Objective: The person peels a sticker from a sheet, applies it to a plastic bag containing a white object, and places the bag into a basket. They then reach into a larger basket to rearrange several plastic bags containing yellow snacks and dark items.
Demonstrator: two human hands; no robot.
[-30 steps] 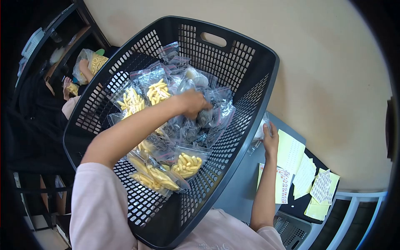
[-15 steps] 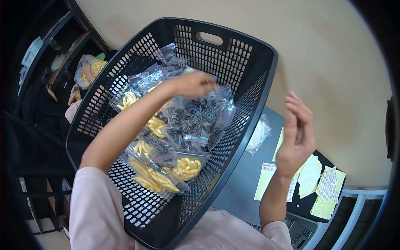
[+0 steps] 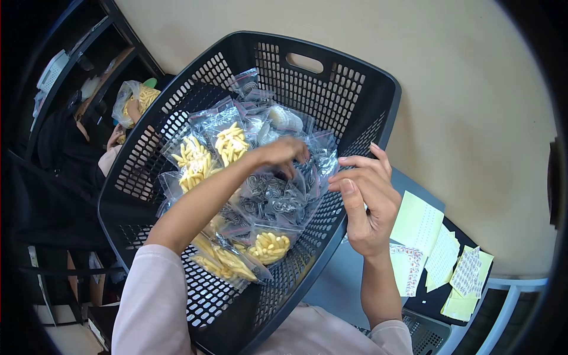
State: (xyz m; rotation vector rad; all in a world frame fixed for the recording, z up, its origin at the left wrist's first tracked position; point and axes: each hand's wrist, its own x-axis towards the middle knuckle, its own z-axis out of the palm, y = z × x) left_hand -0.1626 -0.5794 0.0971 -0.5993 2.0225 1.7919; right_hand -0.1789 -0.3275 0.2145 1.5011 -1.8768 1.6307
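Observation:
A black slatted basket (image 3: 387, 112) holds many small clear zip bags. My left hand (image 3: 285, 152) reaches into it, fingers bent downward and apart over bags of dark spiral coils (image 3: 284, 198); I see nothing held in them. My right hand (image 3: 373, 204) is raised over the basket's right rim, open, thumb and fingers spread, its fingertips close to the clear edge of a bag. Bags of yellow, finger-shaped pieces (image 3: 194, 157) lie to the left of my left hand, and another yellow bag (image 3: 269, 245) lies nearer to me. A pale, whitish bag (image 3: 285, 118) sits beyond it.
Right of the basket, a grey table (image 3: 337, 278) and a black surface carry yellow sheets (image 3: 417, 222) and printed label sheets (image 3: 467, 272). At the left, another person's hand (image 3: 134, 110) is at a bag of yellow pieces (image 3: 148, 97), beside dark shelves (image 3: 77, 53).
My right hand has moved left to the basket rim. My left hand has shifted slightly nearer to me among the bags. More yellow bags and the pale bag now show.

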